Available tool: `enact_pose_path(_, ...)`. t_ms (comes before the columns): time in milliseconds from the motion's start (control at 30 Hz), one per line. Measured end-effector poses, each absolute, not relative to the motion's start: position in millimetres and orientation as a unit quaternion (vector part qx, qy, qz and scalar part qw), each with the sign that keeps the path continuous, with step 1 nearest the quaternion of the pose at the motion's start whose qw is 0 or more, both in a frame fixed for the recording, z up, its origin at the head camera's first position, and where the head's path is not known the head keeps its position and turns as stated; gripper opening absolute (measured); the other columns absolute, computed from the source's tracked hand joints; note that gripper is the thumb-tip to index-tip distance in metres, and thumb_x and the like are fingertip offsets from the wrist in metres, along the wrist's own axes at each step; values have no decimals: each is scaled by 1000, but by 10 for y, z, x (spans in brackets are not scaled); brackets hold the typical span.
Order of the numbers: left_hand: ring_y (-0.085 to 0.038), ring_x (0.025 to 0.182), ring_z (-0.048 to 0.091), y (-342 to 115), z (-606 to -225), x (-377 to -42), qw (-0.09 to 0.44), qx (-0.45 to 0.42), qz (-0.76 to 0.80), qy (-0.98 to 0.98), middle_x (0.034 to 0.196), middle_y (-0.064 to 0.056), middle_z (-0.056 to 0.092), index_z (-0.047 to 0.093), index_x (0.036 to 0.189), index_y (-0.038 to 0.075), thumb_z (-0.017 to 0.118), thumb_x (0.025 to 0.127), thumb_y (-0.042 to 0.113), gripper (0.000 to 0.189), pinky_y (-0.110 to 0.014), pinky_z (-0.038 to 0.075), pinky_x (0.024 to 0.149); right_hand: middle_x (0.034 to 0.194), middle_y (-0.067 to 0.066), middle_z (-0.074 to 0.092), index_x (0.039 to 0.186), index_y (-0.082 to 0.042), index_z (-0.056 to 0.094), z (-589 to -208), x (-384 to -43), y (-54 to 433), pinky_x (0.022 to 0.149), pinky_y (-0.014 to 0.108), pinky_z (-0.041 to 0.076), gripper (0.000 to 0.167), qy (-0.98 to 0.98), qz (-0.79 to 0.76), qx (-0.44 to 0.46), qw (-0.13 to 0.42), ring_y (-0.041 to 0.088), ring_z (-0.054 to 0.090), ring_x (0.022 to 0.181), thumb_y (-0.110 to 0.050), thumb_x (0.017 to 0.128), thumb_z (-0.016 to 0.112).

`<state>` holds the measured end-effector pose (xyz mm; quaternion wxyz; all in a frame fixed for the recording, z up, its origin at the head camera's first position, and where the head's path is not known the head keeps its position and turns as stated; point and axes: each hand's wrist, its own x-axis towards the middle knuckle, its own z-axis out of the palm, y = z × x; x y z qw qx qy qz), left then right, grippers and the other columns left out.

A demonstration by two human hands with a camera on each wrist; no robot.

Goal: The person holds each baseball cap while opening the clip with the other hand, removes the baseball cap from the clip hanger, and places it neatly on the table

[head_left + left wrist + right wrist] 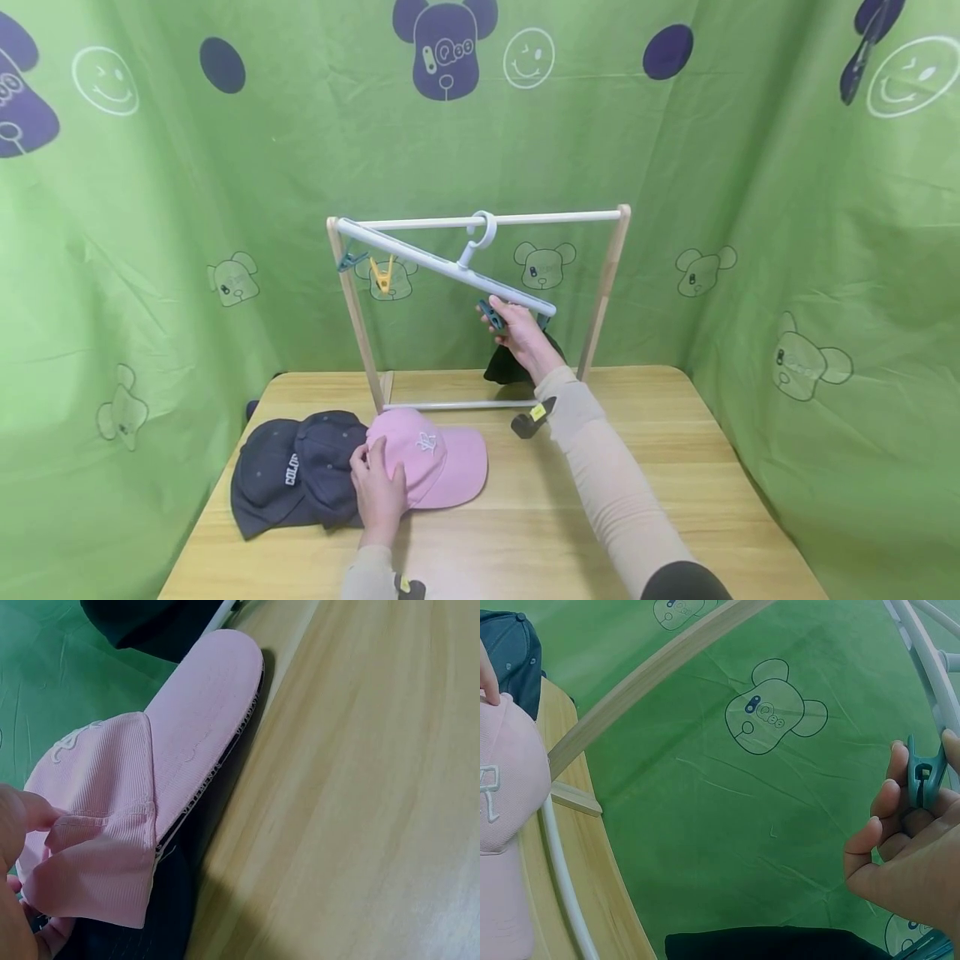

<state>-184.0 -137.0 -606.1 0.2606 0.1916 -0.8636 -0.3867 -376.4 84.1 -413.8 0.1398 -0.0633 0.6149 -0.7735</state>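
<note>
My left hand (pixel 381 496) pinches the crown fabric of a pink cap (pixel 412 446), whose brim points right. In the left wrist view, the cap's cloth (pixel 97 862) is folded between thumb and fingers. My right hand (pixel 525 335) holds a dark green clip (pixel 925 776) between thumb and fingers, close under the white hanger (pixel 420 252). This hanger hooks over the rack's top bar and tilts, its right end low. A black cap (pixel 504 367) hangs below that low end, partly hidden by the right hand and forearm.
Two dark caps (pixel 262 467) lie overlapping on the wooden table (pixel 675 467), left of the pink one. A yellow clip (pixel 382 275) and another green clip (pixel 351 261) hang from the hanger's raised left part. The rack's wooden posts (pixel 602 287) stand at either side, before a green curtain.
</note>
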Motion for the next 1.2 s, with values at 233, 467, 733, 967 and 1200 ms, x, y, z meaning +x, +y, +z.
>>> enact_pose_path(233, -44, 119, 44, -1382, -6103, -1849, 240, 197, -353, -883, 138, -22, 42, 56, 133, 14, 74, 83, 14, 54, -58, 49, 87, 76, -9, 66, 98, -19, 67, -4150, -3775, 838, 64, 24, 36, 25, 614, -775, -61, 140, 7, 50, 64, -41, 97, 56)
enact_pose_path(467, -44, 117, 45, -1383, -6140, -1851, 246, 194, -319, -895, 135, -23, 46, 57, 132, 14, 75, 82, 17, 53, -58, 49, 81, 75, -9, 65, 97, -19, 68, -4168, -3778, 844, 63, 23, 36, 25, 614, -774, -62, 140, 7, 50, 65, -41, 97, 55)
enact_pose_path(733, -44, 120, 43, -1393, -6139, -1839, 226, 199, -306, -903, 137, -21, 46, 55, 134, 15, 73, 84, 21, 53, -59, 49, 81, 74, -9, 65, 102, -15, 68, -4161, -3784, 842, 63, 24, 36, 31, 619, -770, -64, 140, 7, 49, 63, -41, 98, 53)
enact_pose_path(967, -43, 121, 41, -1418, -6124, -1835, 219, 203, -318, -900, 137, -20, 45, 55, 135, 16, 71, 85, 22, 53, -57, 47, 85, 73, -8, 64, 109, -8, 67, -4156, -3788, 827, 63, 25, 35, 37, 614, -774, -66, 137, 7, 49, 62, -40, 99, 52)
enact_pose_path(1200, -43, 121, 40, -1423, -6087, -1825, 207, 206, -335, -896, 137, -19, 44, 54, 136, 15, 69, 85, 20, 54, -57, 47, 88, 81, -7, 64, 107, -15, 64, -4169, -3787, 828, 64, 23, 36, 30, 600, -783, -70, 147, 8, 49, 68, -40, 99, 50)
